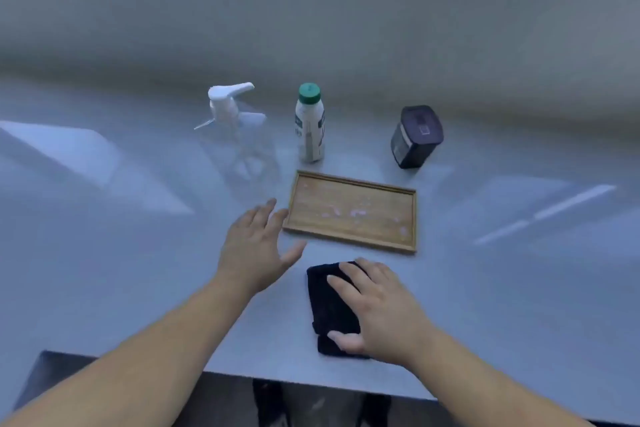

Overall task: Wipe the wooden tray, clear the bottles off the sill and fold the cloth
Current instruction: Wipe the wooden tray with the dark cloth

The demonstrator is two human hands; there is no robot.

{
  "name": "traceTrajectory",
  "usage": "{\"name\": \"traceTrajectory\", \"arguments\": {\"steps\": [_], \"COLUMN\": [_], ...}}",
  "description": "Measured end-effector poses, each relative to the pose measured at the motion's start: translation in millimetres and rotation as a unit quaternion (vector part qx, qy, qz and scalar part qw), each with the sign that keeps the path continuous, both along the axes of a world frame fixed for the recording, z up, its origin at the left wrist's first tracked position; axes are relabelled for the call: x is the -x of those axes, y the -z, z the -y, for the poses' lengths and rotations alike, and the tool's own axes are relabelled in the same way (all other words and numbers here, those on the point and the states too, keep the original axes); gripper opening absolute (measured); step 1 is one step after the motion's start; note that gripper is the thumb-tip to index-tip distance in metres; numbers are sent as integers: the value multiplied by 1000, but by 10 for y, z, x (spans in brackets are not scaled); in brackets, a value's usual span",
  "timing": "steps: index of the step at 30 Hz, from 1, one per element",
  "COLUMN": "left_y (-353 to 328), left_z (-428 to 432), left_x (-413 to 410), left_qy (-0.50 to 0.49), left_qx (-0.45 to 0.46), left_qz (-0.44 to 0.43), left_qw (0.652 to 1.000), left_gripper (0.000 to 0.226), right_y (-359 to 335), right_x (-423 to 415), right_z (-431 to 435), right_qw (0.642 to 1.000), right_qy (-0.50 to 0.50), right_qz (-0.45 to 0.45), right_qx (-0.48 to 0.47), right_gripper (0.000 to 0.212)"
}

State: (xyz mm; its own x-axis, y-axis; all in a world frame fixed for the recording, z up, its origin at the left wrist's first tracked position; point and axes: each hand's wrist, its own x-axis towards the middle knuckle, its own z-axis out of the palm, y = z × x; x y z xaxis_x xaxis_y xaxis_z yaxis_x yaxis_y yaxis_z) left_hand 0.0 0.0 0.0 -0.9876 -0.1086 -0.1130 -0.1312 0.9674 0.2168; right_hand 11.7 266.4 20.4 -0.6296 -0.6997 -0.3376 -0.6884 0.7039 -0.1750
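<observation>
I see the tray lying flat near the middle of the sill, pale smears on its floor. Behind it, toward the far edge, stand three containers in a row: a clear pump bottle on the left, a white bottle with a green cap in the middle, and a dark jar on the right. My left hand hovers open, fingers spread, just beside the tray's left end, gripping nothing. My right hand lies flat on the dark folded cloth near the front edge, pressing it, fingers not curled around it.
</observation>
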Motion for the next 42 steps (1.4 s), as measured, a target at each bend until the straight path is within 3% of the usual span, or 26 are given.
{"name": "traceTrajectory", "arguments": {"steps": [5, 10, 13, 15, 18, 21, 23, 25, 28, 34, 39, 42], "left_y": [289, 460, 528, 561, 591, 638, 655, 672, 702, 725, 741, 739], "left_z": [5, -26, -40, -58, -99, -110, -110, -102, -87, -59, -43, -35], "left_x": [63, 231, 310, 347, 371, 363, 364, 377, 397, 416, 433, 434], "left_qy": [-26, -44, -54, -65, -81, -88, -90, -89, -80, -78, -74, -73], "left_qx": [-4, -6, -14, -14, -13, -13, -16, -21, -34, -47, -44, -56], "left_qz": [2, -21, -24, -32, -43, -51, -56, -57, -52, -60, -50, -48], "left_qw": [1000, 999, 998, 997, 996, 995, 994, 994, 995, 994, 995, 995], "left_gripper": [86, 83, 83, 82, 82, 83, 85, 88, 95, 96, 97, 93], "right_y": [290, 363, 359, 276, 75, -158, -272, -324, -214, 355, 434, 424], "right_x": [-149, -131, -98, -45, 93, 331, 506, 705, 1027, 1243, 1260, 1245], "right_z": [-18, 16, 50, 71, 55, -4, -68, -114, -156, 114, 683, 1149], "right_qw": [999, 1000, 994, 967, 881, 808, 787, 796, 854, 929, 935, 960], "right_qy": [-3, 6, 69, 172, 319, 388, 402, 404, 388, 362, 339, 258], "right_qz": [10, -11, -2, 62, 157, 149, 116, 60, -21, 7, -65, -32], "right_qx": [-38, -10, 83, 177, 314, 417, 453, 447, 345, 75, 77, 106], "right_gripper": [89, 61, 41, 39, 35, 34, 35, 39, 47, 46, 49, 51]}}
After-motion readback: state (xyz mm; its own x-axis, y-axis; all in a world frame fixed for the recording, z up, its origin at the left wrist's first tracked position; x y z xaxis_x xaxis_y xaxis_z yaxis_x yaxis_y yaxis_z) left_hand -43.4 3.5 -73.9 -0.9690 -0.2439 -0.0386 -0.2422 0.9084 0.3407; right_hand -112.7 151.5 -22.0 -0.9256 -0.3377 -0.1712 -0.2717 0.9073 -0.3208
